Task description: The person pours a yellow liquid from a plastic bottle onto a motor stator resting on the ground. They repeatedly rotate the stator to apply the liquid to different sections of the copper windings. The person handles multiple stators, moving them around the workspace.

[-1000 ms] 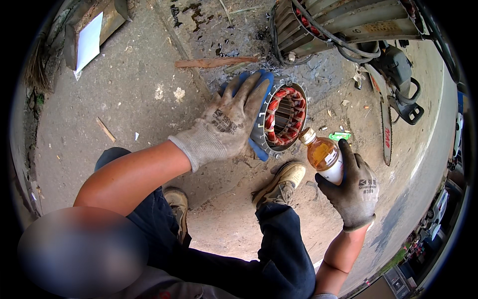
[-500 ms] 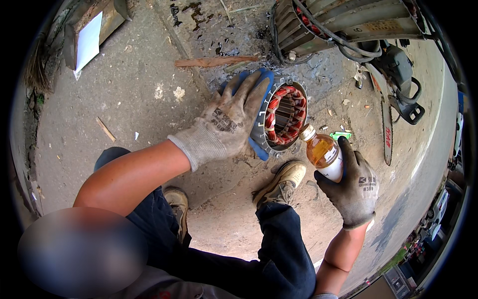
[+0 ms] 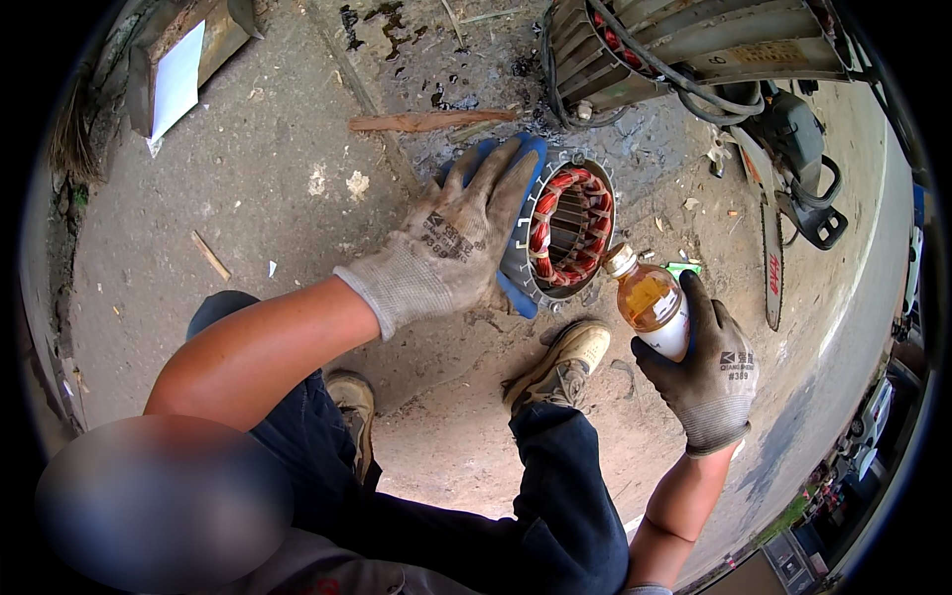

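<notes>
A motor stator (image 3: pixel 526 253) with a blue housing lies on the ground, its open end turned to the right. Red windings laced with pale cord (image 3: pixel 598 208) ring its slotted bore. My left hand (image 3: pixel 458 228), in a grey work glove, grips the housing from its left side, fingers stretched along the top; the thumb is hidden. In my gloved right hand (image 3: pixel 702 362) is a clear bottle (image 3: pixel 650 300) of amber liquid with a pale cap and white label. The bottle tilts so that its cap points up-left, close to the stator's lower right rim but apart from it.
A chainsaw (image 3: pixel 793 169) lies at the right, its bar toward me. A large ribbed motor casing (image 3: pixel 684 45) with a cable stands at the far side. A wood strip (image 3: pixel 431 121), oil stains and a metal tray (image 3: pixel 213 45) holding white paper are beyond my left hand.
My right hand and the bottle have shifted slightly right, a little farther from the stator's rim. My left hand and the stator have barely moved.
</notes>
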A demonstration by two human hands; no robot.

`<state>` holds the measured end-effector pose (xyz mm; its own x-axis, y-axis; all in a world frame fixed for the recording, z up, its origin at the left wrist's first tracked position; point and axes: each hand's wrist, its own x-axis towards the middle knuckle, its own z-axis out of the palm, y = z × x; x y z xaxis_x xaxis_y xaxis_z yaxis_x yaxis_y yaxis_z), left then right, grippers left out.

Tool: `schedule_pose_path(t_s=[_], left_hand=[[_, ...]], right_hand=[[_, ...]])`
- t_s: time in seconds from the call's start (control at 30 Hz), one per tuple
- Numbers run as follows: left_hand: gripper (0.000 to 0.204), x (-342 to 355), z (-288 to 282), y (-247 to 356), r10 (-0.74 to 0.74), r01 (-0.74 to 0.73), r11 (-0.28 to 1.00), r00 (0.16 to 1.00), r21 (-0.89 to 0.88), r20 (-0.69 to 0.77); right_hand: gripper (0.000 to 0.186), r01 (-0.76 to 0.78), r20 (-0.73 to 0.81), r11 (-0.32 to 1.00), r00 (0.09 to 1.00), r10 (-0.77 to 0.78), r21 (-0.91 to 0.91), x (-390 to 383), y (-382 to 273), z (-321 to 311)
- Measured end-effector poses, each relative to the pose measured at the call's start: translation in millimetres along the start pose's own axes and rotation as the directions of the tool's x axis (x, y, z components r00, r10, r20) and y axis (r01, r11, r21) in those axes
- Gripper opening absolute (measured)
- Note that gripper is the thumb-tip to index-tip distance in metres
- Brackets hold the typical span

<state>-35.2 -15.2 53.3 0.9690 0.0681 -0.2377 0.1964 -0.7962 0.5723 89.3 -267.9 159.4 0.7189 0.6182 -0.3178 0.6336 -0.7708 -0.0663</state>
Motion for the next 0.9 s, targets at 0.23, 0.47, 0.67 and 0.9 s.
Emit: schedule_pose_path(t_s=[0.23, 0.47, 0.67, 0.9], left_hand=[[0.120, 0.5, 4.3, 0.9, 0.004, 0.002, 0.997, 0.997, 0.075, -0.072], [0.104, 0.2, -2.5, -0.8, 0.022, -0.024, 0.997, 0.999, -0.068, -0.029], [0.104, 4.1, -3.3, -3.9, -0.017, 0.018, 0.999, 1.000, -0.047, 0.015], [0.106, 4.1, 0.4, -7.6, 0.002, -0.002, 0.999, 1.000, -0.042, -0.005]], right_hand=[[0.083, -0.009, -0.043, 1.000, 0.999, 0.010, 0.017, 3.2, 1.9, 1.7], [0.082, -0.079, 0.042, 0.996, 0.996, 0.077, 0.038, 11.7, -3.3, -2.7], [0.082, -0.060, 0.022, 0.998, 0.998, 0.059, 0.011, 15.4, -3.1, 2.2], [0.081, -0.043, -0.023, 0.999, 0.999, 0.043, 0.019, 19.0, -3.6, 1.4]])
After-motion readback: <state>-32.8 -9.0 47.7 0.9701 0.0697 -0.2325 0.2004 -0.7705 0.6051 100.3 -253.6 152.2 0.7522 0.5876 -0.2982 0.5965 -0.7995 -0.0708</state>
